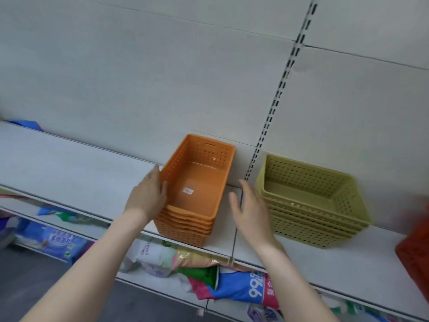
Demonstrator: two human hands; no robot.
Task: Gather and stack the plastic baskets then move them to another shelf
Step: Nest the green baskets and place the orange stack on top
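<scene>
A stack of several orange plastic baskets (197, 191) stands on the white shelf (69, 163), with a small white label on the top basket's floor. My left hand (148, 194) lies flat against the stack's left wall, fingers together and extended. My right hand (250, 210) hovers open just right of the stack, not touching it. To the right a stack of several olive-green baskets (313, 203) stands on the same shelf. A red basket (415, 252) shows partly at the right edge, blurred.
Behind the shelf is a white back panel with a slotted upright (271, 126). Below the shelf, colourful bags and packets (232, 282) lie on a lower shelf. A blue item (25, 124) sits at the far left of the shelf.
</scene>
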